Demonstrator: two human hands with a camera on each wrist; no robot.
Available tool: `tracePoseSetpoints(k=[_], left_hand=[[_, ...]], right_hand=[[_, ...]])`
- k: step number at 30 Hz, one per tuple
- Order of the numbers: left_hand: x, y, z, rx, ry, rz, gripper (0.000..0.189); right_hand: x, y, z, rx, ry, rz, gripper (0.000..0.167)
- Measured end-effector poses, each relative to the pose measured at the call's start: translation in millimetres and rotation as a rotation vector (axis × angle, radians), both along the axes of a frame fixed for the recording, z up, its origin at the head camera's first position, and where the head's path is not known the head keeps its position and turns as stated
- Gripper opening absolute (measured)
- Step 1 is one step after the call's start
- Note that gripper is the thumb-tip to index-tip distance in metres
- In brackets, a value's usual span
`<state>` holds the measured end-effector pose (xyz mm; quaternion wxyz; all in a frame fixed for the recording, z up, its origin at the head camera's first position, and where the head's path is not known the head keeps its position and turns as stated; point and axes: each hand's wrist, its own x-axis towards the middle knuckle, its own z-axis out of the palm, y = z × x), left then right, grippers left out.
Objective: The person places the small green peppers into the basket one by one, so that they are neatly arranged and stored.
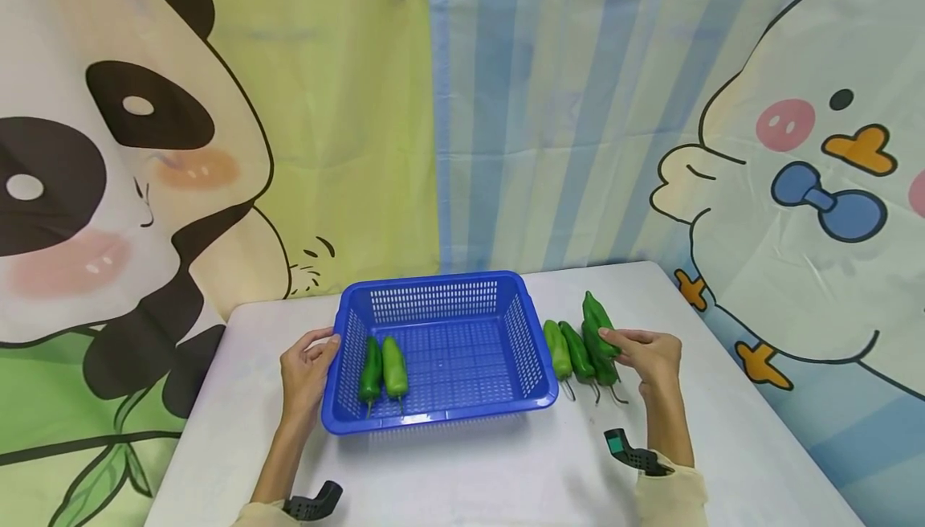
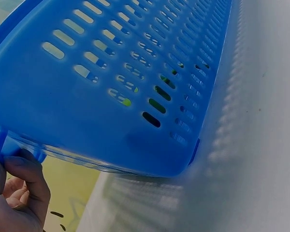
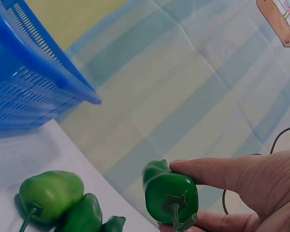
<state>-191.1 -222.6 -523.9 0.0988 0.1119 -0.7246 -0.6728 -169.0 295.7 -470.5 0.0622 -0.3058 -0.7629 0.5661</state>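
A blue perforated plastic basket [image 1: 441, 414] stands on the table, with a dark green pepper [image 1: 371, 370] and a light green pepper [image 1: 394, 368] side by side in its left part. My left hand [image 1: 307, 370] grips the basket's left rim between thumb and fingers; the left wrist view shows this hand [image 2: 21, 188] at the rim's corner. To the right of the basket, my right hand [image 1: 646, 354] pinches a dark green pepper [image 3: 171, 195] between thumb and fingers, its stem facing the wrist camera. Beneath and beside it lie a light green pepper [image 1: 557, 350] and dark green peppers [image 1: 578, 354].
The white table [image 1: 462, 479] ends at a curtain [image 1: 499, 109] printed with a panda and a chick. Black camera mounts sit on the left wrist [image 1: 315, 503] and on the right wrist [image 1: 636, 456].
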Motion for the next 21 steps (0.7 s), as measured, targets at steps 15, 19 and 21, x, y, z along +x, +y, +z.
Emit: tracePoseSetpoints(k=[15,19,21], left_hand=[[0.5,0.7,0.6,-0.001,-0.001,0.001,0.038],[1.0,0.9,1.2,0.001,0.004,-0.001,0.038],[1.1,0.9,1.8,0.003,0.010,-0.001,0.038]], right_hand=[[2.9,-21,11.5,0.033,0.045,0.053,0.057],[1.1,-27,14.4,0.056,0.053,0.066,0.054],[0.2,-30,15.8,0.060,0.061,0.076,0.054]])
